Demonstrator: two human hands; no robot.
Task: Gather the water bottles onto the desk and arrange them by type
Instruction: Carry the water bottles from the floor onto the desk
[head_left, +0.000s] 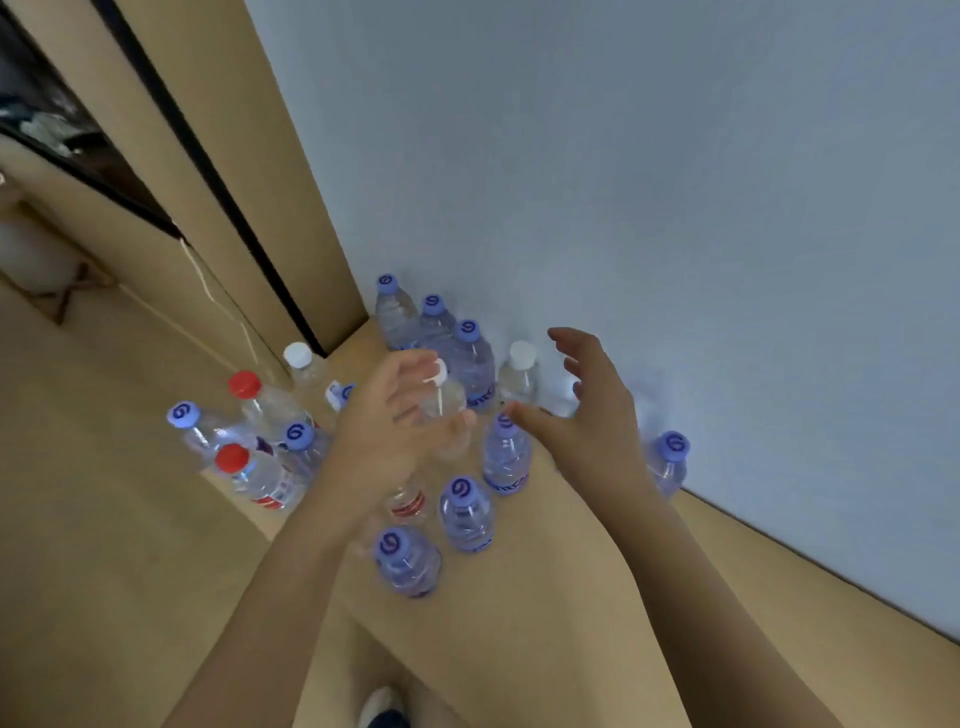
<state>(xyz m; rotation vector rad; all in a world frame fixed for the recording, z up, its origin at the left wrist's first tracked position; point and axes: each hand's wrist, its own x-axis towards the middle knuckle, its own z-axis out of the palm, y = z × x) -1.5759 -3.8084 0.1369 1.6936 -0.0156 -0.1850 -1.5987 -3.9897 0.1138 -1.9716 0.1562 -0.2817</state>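
Note:
Several water bottles stand on the wooden desk (597, 597) against the wall. Purple-capped bottles (470, 512) fill the middle and back corner, red-capped bottles (260, 478) sit at the left edge, and white-capped ones (519, 374) stand near the wall. My left hand (395, 415) grips a clear white-capped bottle (441, 400), tilted above the desk. My right hand (592, 410) hovers open with spread fingers over the bottles near the wall, beside a purple-capped bottle (506, 457). One more purple-capped bottle (670, 462) stands alone to the right, partly hidden by my right wrist.
A grey-blue wall (623, 182) borders the desk at the back. A wooden panel with a dark strip (218, 171) rises at the left corner. The wooden floor (104, 519) lies lower left, and a shoe (384, 712) shows at the bottom.

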